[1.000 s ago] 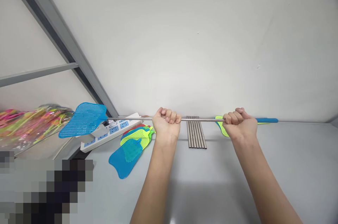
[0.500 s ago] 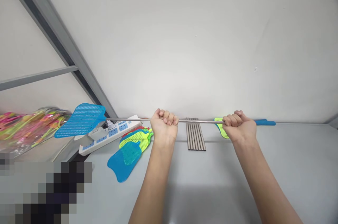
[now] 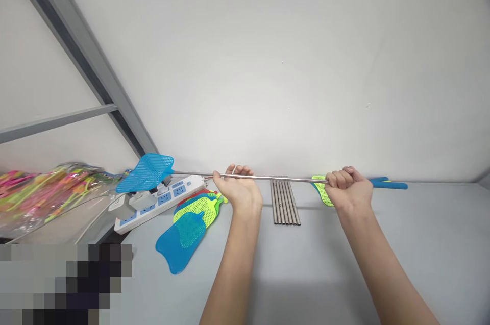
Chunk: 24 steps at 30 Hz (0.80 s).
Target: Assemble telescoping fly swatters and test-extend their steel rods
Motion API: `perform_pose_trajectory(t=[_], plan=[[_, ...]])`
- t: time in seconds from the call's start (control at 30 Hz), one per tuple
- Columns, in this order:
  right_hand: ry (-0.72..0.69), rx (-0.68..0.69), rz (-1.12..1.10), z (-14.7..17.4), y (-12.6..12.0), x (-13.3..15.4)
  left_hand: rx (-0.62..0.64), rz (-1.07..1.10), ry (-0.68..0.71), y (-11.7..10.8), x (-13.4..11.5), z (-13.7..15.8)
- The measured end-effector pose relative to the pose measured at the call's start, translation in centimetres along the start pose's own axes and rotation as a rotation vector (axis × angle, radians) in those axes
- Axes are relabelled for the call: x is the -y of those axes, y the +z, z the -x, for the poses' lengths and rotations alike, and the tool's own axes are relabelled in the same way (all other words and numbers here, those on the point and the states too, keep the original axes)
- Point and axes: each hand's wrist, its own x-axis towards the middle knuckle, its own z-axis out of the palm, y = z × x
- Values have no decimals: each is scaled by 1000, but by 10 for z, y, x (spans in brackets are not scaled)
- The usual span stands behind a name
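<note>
A blue fly swatter with a thin metal rod stretches sideways above the table, its mesh head at the left. My right hand is closed around the swatter near its blue handle, which sticks out to the right. My left hand has its fingers loosened and spread, palm up, with the rod running across them. Between my hands, several metal tubes lie side by side on the table. A yellow-green swatter head shows beside my right hand, partly hidden by it.
Several stacked swatter heads, with a blue one on top, lie left of my left forearm. Behind them is a white power strip with plugs. Plastic-wrapped colourful items are at far left. A wall rises behind the grey table.
My left hand has opened from its grip on the rod. The swatter's head has moved right, closer to my left hand, and its handle reaches slightly further right.
</note>
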Motion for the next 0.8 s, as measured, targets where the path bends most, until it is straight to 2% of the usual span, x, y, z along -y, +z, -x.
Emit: perform_pose_trajectory(t=[0.23, 0.5, 0.63, 0.8], plan=[[9, -34, -42, 0, 1, 4, -21, 13, 5, 0, -10, -4], [13, -58, -85, 1, 3, -1, -39, 23, 80, 2, -16, -8], [-16, -64, -104, 5, 5, -4, -39, 31, 94, 5, -9, -2], [15, -49, -119, 14, 8, -13, -7, 26, 38, 9, 14, 18]])
